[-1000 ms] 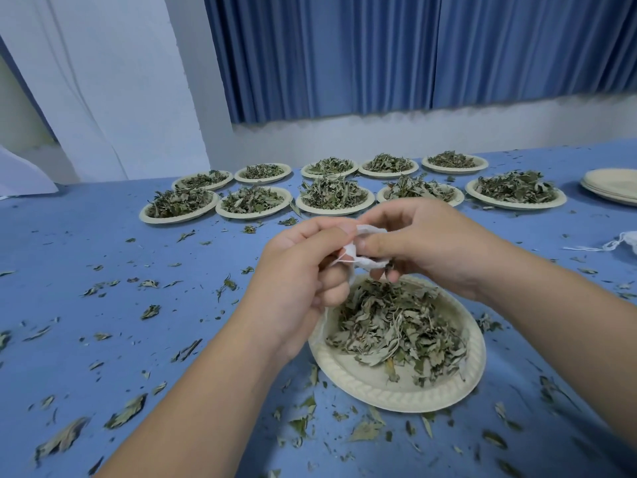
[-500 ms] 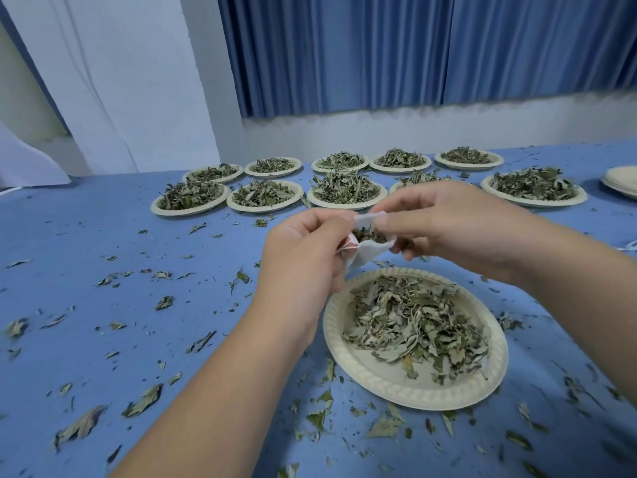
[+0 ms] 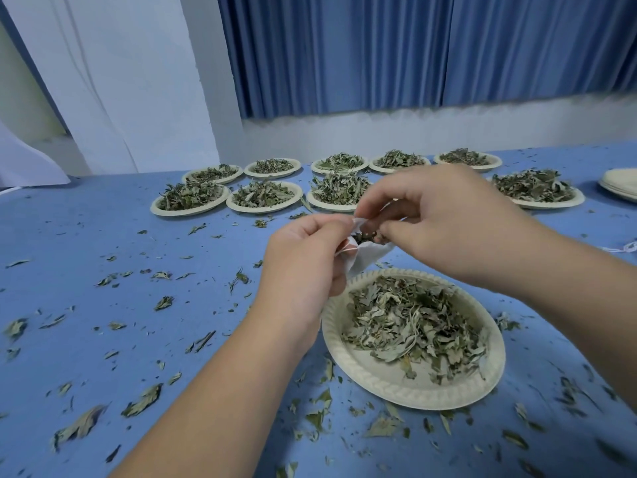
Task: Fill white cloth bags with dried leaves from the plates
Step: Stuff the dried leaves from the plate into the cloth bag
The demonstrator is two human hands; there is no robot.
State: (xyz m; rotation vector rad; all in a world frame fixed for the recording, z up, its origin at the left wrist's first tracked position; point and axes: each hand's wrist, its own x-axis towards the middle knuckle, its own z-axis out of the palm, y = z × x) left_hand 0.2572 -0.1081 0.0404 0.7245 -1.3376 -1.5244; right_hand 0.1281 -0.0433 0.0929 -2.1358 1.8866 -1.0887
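A small white cloth bag (image 3: 367,256) hangs above the far rim of a paper plate (image 3: 375,381) that holds a heap of dried leaves (image 3: 413,326). My left hand (image 3: 306,267) pinches the bag's left edge at the mouth. My right hand (image 3: 448,219) pinches the right side of the mouth, its fingertips at the opening. Dark leaves show inside the bag's mouth.
Several more paper plates of dried leaves (image 3: 263,196) stand in two rows at the back of the blue table (image 3: 86,257). A stack of bare plates (image 3: 620,182) sits at the far right. Loose leaf bits (image 3: 141,401) litter the cloth. White string (image 3: 627,248) lies at the right edge.
Both hands have lifted the bag a little higher above the plate, and its mouth is held wider so leaves show inside. The camera has tilted slightly.
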